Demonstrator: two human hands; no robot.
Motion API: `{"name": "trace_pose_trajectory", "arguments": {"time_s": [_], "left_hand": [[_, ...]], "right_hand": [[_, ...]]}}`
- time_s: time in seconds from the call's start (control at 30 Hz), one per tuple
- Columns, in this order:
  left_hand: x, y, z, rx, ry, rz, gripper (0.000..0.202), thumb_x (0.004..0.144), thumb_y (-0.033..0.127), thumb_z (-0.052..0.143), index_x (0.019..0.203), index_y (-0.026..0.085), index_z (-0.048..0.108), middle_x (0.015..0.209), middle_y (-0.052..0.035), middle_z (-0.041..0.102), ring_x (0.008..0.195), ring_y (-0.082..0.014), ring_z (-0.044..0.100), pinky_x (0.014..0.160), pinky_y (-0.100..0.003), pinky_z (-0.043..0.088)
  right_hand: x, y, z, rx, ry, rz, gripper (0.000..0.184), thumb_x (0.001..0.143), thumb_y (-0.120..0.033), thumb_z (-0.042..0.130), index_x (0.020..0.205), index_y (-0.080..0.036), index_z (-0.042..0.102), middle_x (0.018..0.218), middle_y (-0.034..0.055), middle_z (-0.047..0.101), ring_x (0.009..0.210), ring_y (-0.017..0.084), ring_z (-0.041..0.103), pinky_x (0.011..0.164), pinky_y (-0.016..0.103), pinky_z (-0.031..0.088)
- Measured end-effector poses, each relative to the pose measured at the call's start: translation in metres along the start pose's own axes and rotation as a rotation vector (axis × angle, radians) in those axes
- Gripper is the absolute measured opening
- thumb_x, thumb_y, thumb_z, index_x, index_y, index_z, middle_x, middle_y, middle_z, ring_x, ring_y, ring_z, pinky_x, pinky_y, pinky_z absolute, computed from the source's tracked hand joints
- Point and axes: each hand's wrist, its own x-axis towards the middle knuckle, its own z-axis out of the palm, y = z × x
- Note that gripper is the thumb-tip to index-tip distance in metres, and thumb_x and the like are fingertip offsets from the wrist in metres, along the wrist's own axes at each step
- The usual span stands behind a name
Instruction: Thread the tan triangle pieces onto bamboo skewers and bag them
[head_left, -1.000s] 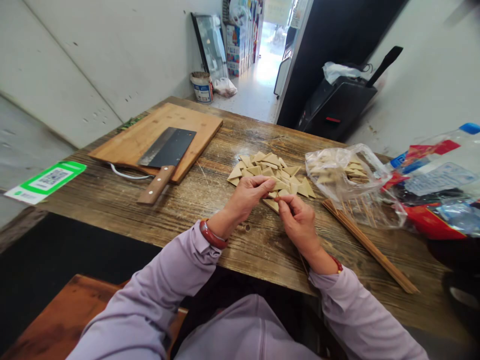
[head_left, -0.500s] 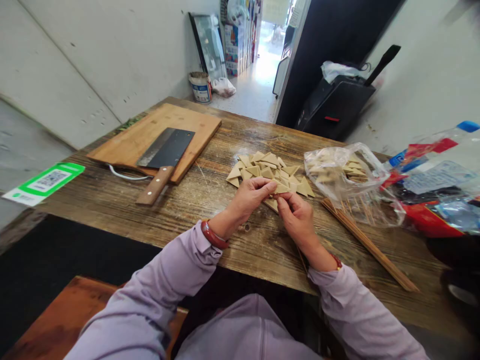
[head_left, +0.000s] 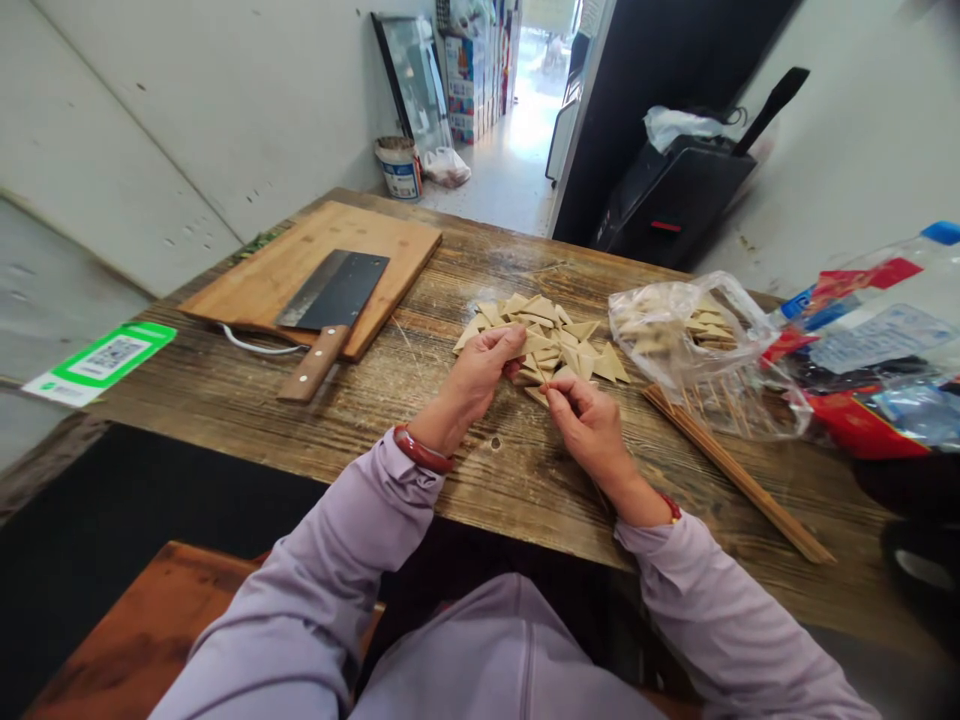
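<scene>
My right hand (head_left: 589,420) pinches a thin wooden skewer (head_left: 541,375), whose tip points up and left toward my left hand (head_left: 484,375). The skewer's other end runs back under my right wrist. My left thumb and fingers are pressed together at the near edge of a pile of flat tan triangular slices (head_left: 577,355); what they hold, if anything, is hidden. Right of the pile sits a clear plastic bag (head_left: 739,370) with more such slices in it. A bundle of wooden skewers (head_left: 742,480) lies slantwise on the table beside my right hand.
On the wooden table (head_left: 420,440), a cutting board (head_left: 315,230) at the left carries a cleaver (head_left: 337,290), its handle overhanging the near edge. A green-and-white QR card (head_left: 105,362) is at the left edge. Plastic bottles (head_left: 870,310) and a red package (head_left: 862,420) crowd the right.
My hands have moved apart: the left went slightly left and up, the right slightly down. A tan slice visible between them before is no longer seen there; the skewer tip now shows.
</scene>
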Motion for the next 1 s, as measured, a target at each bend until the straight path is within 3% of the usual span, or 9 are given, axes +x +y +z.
{"name": "trace_pose_trajectory", "arguments": {"time_s": [0.23,0.53,0.87,1.0], "left_hand": [[0.001,-0.008,0.001,0.101,0.006,0.076,0.056,0.069,0.062,0.083,0.054,0.015,0.056,0.057,0.0014,0.048,0.055,-0.0077,0.044,0.051,-0.023,0.032],[-0.008,-0.012,0.014,0.223,-0.056,0.074,0.059,0.072,0.066,0.076,0.053,0.016,0.051,0.054,0.0028,0.043,0.057,-0.0084,0.038,0.056,-0.026,0.030],[-0.009,-0.014,0.018,0.277,-0.104,0.072,0.051,0.076,0.064,0.074,0.066,0.014,0.066,0.062,0.0015,0.052,0.061,-0.0097,0.042,0.058,-0.025,0.035],[0.000,-0.004,0.004,0.254,0.028,0.100,0.043,0.080,0.058,0.074,0.078,0.015,0.073,0.067,-0.0004,0.059,0.059,-0.0088,0.046,0.056,-0.023,0.036]], "right_hand": [[0.000,-0.003,0.001,-0.055,0.049,-0.030,0.021,0.090,-0.034,0.056,0.084,-0.020,0.071,0.075,0.0044,0.074,0.064,0.017,0.063,0.063,0.030,0.045],[0.006,-0.001,0.003,-0.018,0.091,0.032,0.025,0.089,-0.040,0.057,0.080,-0.021,0.070,0.066,0.0013,0.066,0.060,0.016,0.056,0.063,0.030,0.043],[0.009,0.004,0.000,0.113,0.090,0.117,0.026,0.089,-0.042,0.058,0.085,-0.019,0.071,0.063,-0.0009,0.061,0.062,0.015,0.055,0.060,0.028,0.042],[0.012,0.008,-0.010,0.155,0.137,0.152,0.026,0.087,-0.044,0.062,0.086,-0.019,0.070,0.059,-0.0029,0.056,0.055,0.013,0.049,0.055,0.026,0.039]]}}
